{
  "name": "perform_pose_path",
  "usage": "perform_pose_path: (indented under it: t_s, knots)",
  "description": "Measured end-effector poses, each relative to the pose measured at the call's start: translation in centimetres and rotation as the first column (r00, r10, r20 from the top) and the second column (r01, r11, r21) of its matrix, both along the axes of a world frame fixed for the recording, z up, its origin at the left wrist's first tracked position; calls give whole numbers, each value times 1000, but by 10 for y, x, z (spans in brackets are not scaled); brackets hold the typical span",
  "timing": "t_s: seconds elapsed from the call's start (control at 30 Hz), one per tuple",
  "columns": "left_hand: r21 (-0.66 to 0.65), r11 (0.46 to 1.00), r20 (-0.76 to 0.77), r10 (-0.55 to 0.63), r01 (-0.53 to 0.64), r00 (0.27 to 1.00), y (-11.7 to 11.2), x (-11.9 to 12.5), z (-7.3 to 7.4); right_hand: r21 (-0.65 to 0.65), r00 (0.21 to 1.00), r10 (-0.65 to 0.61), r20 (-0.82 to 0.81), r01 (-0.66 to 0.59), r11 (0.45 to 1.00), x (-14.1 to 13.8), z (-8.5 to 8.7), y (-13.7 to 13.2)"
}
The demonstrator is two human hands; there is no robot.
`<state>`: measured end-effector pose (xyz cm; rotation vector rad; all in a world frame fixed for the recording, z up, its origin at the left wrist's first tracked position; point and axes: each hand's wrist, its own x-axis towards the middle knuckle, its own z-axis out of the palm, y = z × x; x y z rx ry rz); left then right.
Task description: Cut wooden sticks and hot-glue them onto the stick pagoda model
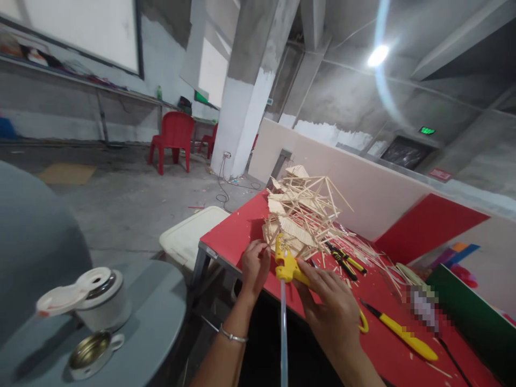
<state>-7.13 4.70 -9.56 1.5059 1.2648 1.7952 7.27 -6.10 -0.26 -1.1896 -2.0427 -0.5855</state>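
Observation:
A stick-built wooden model (303, 212) stands on the red table (234, 236) near its left end. My right hand (328, 306) is wrapped round a yellow glue gun (285, 264), whose nozzle points up at the model's lower left corner. A clear glue stick (283, 333) trails from the gun's back toward me. My left hand (255, 266) is closed in a pinch at the model's lower edge, holding a thin wooden stick there; a bracelet is on that wrist.
Loose sticks (373, 258), black-and-yellow pliers (342, 260) and a yellow utility knife (405, 334) lie on the table to the right. A white bin (189, 236) stands beside the table's left end. A white lidded pot (94, 301) and metal cup (93, 352) sit on grey furniture. Red chairs (172, 137) stand behind.

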Motion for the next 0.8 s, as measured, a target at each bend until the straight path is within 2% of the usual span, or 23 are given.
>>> perform_pose_path:
  t_s: [0.13,0.27,0.37,0.47,0.6,0.7,0.8]
  knots:
    - [8,1000,-13,-15,15,1000,-2,-2,2,-6,998,-64,21,64,998,-14,1,16]
    - [22,1000,-66,-1,2,998,6,-2,4,-50,997,-81,8,82,995,-14,-4,20]
    - [31,999,-122,-7,11,992,17,-2,4,-138,996,28,-85,-39,990,-4,-14,17]
    - [27,1000,-173,0,5,985,27,-2,3,-241,952,110,-286,-182,953,10,-30,19]
    - [14,999,-246,37,-34,969,37,-1,2,-339,832,66,-551,-295,893,19,-55,36]
    - [22,1000,-323,12,-5,946,47,-2,1,-344,793,59,-607,-329,880,21,-67,52]
    - [33,999,-385,-7,22,923,58,-3,-1,-337,759,43,-649,-338,879,25,-72,63]
